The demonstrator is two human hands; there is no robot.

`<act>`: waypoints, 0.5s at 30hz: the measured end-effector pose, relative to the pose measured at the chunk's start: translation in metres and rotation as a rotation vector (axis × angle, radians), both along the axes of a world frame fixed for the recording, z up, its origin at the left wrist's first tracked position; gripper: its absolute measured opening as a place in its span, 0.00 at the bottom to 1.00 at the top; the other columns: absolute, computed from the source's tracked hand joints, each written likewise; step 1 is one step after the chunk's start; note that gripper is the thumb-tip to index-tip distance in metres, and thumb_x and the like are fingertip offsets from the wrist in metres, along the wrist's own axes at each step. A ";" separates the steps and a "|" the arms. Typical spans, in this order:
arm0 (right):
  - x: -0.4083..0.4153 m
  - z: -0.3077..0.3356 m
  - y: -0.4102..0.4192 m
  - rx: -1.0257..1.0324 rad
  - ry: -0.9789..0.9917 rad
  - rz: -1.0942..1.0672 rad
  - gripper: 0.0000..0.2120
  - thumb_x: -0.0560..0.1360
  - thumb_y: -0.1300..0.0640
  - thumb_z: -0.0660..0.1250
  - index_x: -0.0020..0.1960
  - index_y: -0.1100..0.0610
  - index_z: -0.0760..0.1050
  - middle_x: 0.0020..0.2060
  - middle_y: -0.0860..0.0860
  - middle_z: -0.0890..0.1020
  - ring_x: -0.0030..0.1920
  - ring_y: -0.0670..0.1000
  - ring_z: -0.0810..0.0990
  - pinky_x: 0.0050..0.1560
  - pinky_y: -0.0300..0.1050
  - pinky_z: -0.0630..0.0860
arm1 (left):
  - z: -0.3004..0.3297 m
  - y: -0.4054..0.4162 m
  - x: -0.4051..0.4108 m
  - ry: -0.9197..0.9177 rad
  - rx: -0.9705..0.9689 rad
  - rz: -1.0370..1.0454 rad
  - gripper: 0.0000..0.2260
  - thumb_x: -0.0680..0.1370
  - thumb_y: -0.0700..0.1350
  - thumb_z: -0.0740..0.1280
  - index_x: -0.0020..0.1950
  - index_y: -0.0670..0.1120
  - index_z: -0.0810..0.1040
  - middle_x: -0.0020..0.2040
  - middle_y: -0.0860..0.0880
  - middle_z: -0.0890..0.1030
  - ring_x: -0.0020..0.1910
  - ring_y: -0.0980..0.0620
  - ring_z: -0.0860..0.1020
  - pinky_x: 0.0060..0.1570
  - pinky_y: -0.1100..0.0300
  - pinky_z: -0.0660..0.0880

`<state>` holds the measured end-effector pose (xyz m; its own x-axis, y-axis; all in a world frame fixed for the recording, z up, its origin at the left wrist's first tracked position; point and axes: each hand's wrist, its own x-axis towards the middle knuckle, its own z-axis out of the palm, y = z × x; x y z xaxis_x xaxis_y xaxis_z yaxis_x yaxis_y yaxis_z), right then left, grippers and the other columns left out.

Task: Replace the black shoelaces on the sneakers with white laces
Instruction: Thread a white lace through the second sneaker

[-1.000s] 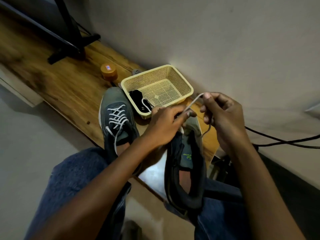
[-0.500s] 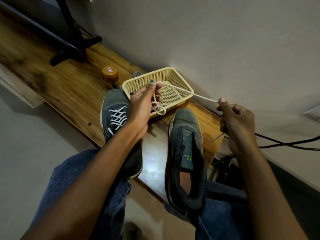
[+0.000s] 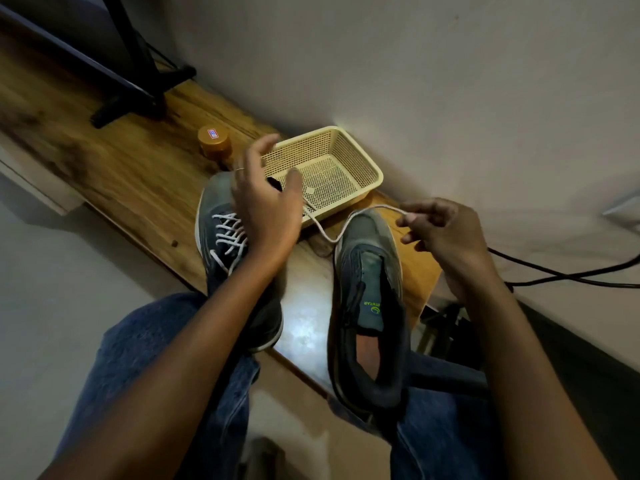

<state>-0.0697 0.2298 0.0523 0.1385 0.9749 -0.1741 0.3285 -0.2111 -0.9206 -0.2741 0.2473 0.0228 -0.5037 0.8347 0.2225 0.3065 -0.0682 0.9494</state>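
Observation:
Two dark grey sneakers stand on the wooden table. The left sneaker point(image 3: 221, 244) is laced with a white lace. The right sneaker point(image 3: 370, 292) has no lace and lies open, its heel over my lap. A loose white lace point(image 3: 329, 237) hangs in a loop from my right hand point(image 3: 440, 230), which pinches one end, across the right sneaker's toe toward the basket. My left hand point(image 3: 266, 202) hovers over the left sneaker and the basket's near edge, fingers spread and holding nothing. Something black, likely the old lace point(image 3: 275, 183), shows in the basket behind my left hand.
A cream plastic basket point(image 3: 360, 157) sits at the table's far edge by the wall. An orange-lidded jar point(image 3: 214, 142) stands left of it. A black stand base point(image 3: 138, 88) is at the far left. Black cables point(image 3: 554, 275) run along the right. My jeans-clad legs are below.
My left hand has let go of the bundled white lace and spread open. The lace went from a taut line to a slack loop over the right sneaker's toe.

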 end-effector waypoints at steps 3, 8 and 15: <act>-0.011 0.004 -0.004 -0.038 0.100 0.162 0.03 0.74 0.67 0.69 0.46 0.61 0.76 0.36 0.54 0.84 0.28 0.45 0.79 0.29 0.34 0.74 | -0.003 -0.013 0.030 0.129 0.015 -0.539 0.20 0.74 0.40 0.64 0.67 0.45 0.73 0.62 0.53 0.77 0.62 0.56 0.74 0.64 0.62 0.71; -0.004 0.006 -0.005 -0.020 0.155 0.122 0.05 0.71 0.66 0.71 0.46 0.66 0.79 0.30 0.53 0.83 0.27 0.44 0.78 0.28 0.33 0.72 | -0.017 -0.024 0.054 0.253 -0.100 -0.756 0.17 0.78 0.45 0.64 0.66 0.46 0.77 0.56 0.47 0.83 0.54 0.52 0.81 0.53 0.59 0.77; 0.005 -0.002 -0.004 -0.048 0.184 0.051 0.04 0.72 0.68 0.70 0.43 0.60 0.80 0.30 0.51 0.83 0.31 0.46 0.81 0.33 0.35 0.77 | -0.015 -0.017 0.045 0.207 -0.125 -0.590 0.11 0.79 0.44 0.66 0.59 0.47 0.82 0.52 0.50 0.85 0.49 0.54 0.82 0.52 0.55 0.78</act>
